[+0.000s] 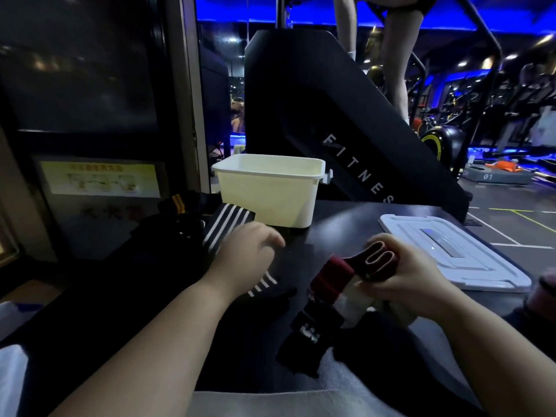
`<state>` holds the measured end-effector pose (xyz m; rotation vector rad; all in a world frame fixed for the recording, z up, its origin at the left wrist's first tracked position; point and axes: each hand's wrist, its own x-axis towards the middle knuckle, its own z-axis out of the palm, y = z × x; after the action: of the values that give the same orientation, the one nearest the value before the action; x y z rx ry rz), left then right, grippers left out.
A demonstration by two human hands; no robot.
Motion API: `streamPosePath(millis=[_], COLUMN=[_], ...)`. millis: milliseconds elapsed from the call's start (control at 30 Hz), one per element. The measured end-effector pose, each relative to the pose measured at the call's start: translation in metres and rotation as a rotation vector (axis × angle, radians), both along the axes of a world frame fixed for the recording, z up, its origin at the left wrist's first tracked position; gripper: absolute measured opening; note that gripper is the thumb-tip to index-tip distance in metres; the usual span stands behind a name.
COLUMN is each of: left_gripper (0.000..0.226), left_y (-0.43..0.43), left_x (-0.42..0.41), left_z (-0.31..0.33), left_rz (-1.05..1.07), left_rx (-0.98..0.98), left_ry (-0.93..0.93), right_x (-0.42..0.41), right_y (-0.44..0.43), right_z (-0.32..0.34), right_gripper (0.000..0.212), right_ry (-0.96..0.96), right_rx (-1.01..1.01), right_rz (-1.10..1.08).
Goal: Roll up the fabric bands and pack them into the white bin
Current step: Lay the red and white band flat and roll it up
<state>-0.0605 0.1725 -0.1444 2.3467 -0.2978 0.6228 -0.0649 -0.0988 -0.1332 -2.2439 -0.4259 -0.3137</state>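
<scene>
The white bin (264, 203) stands open at the back of the dark table; I cannot see into it. My right hand (403, 278) grips a dark red fabric band (376, 261), folded into loops at its top end. Its red, white and black tail (325, 299) trails down onto the table toward me. My left hand (243, 254) hovers with relaxed fingers over a black band with white stripes (224, 225), which runs under the hand and shows again at the wrist. Whether it touches that band is unclear.
The bin's white lid (451, 251) lies flat to the right of the bin. More dark bands, one with yellow stripes (177, 206), are heaped at the left. A black stair machine (331, 115) rises just behind the table, with a person's legs on it.
</scene>
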Motion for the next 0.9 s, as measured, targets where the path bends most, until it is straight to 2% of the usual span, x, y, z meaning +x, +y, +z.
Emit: streamPosePath(millis=[67,133,200,300,367,467,533,567,667,733,833,900], left_gripper=[0.018,0.036,0.050,0.030,0.021,0.015,0.019,0.028,0.073,0.091,0.098,0.088], left_y=[-0.022,-0.043,-0.056,-0.060,-0.059,-0.058,-0.056,-0.055,-0.052,-0.052,-0.054,-0.055], left_x=[-0.012,-0.017,-0.017,-0.017,-0.019,-0.017,-0.017,-0.019,-0.020,-0.023,-0.026,-0.028], left_z=[0.012,0.011,0.002,-0.008,-0.009,-0.012,-0.010,-0.006,-0.003,-0.001,0.006,0.009], left_rz=[-0.153,-0.247,-0.271,-0.330,-0.350,-0.268,-0.226,-0.229,-0.319,-0.364,-0.342,-0.291], left_rx=[-0.241,-0.367,-0.401,-0.375,-0.320,-0.331,-0.388,-0.414,-0.486,-0.440,-0.330,-0.280], left_ry=[0.183,0.380,0.469,0.515,0.517,0.466,0.457,0.475,0.450,0.357,0.293,0.246], right_x=[-0.003,-0.006,-0.009,-0.009,-0.004,-0.003,-0.005,-0.006,-0.007,-0.010,-0.019,-0.022], right_y=[0.007,0.014,0.019,0.024,0.021,0.010,0.004,0.003,0.008,0.014,0.026,0.032], right_z=[0.004,0.006,0.006,-0.003,-0.008,-0.005,-0.003,-0.001,0.004,0.008,0.010,0.008], right_gripper=[0.053,0.055,0.062,0.081,0.088,0.097,0.080,0.071,0.055,0.055,0.065,0.070], right_ry=[-0.020,-0.061,-0.062,-0.020,0.027,0.230,0.314,0.324,0.251,0.178,0.114,0.087], right_rx=[-0.002,-0.012,0.043,0.047,-0.067,-0.171,-0.191,-0.184,-0.140,-0.105,-0.104,-0.083], right_rz=[0.102,0.156,0.182,0.181,0.103,-0.002,-0.014,-0.027,-0.081,-0.069,-0.089,-0.080])
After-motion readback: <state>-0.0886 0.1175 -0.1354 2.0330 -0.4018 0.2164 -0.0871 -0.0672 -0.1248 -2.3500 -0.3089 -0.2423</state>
